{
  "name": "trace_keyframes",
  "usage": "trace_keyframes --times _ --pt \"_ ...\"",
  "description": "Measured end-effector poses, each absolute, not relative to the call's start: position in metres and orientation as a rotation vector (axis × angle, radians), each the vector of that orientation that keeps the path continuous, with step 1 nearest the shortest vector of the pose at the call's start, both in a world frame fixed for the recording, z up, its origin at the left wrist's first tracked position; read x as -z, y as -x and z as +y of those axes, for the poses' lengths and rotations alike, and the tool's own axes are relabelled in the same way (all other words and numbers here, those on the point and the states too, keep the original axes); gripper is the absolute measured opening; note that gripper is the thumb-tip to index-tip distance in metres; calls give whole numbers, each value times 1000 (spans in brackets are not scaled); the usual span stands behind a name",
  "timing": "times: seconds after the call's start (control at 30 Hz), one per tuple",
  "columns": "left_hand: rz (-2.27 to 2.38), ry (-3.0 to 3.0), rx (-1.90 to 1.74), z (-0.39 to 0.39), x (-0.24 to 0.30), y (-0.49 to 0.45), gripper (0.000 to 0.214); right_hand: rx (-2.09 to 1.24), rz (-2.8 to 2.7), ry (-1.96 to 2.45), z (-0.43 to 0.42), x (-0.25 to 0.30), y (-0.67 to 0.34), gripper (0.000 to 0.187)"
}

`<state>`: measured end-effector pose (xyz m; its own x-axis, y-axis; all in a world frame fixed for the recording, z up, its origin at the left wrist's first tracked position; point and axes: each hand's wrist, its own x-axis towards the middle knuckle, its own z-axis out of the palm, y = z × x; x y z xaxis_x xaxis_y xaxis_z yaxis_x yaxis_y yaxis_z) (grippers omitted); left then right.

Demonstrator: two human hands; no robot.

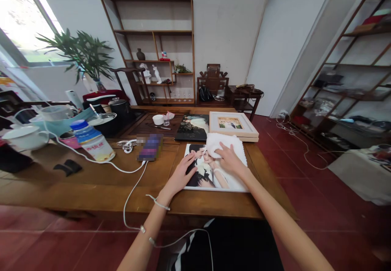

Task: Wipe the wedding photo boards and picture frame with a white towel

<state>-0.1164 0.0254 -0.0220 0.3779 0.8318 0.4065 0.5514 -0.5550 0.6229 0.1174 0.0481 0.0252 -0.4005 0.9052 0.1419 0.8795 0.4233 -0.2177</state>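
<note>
A wedding photo panel (203,175) lies flat near the table's front edge, showing a couple in black and white clothes. My left hand (181,174) rests on its left side, fingers spread out flat over the picture. A fluffy white cloth (214,144) covers the panel's upper right part. My right hand (231,158) grips this cloth and presses it onto the surface; the palm side and some fingers are hidden. Behind the panel are a dark photo panel (187,129) and a white picture frame (214,120), which sits on another flat piece.
On the wooden table (159,185), a phone (149,149) with a white cable lies left of the panel. Further left stand a blue-capped bottle (94,143), a white pot (26,136) and a black pot (119,108). A small white cup (158,119) stands towards the back.
</note>
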Motion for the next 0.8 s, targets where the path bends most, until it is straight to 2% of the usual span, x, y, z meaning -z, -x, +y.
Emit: trace_keyframes --times 0.2,0.4,0.53,0.8 --pt "1192 -2237 -1039 26 27 115 42 -206 -2491 1472 -20 -25 -114 50" --pt "1197 -2219 -1055 26 29 115 39 -281 -2548 1355 -86 -25 -112 55" --pt "1189 -2232 -1046 27 29 116 40 -305 -2554 1347 -67 -27 -111 55" --pt "1186 -2239 -1040 26 29 116 41 -203 -2472 1566 36 -35 -106 50"
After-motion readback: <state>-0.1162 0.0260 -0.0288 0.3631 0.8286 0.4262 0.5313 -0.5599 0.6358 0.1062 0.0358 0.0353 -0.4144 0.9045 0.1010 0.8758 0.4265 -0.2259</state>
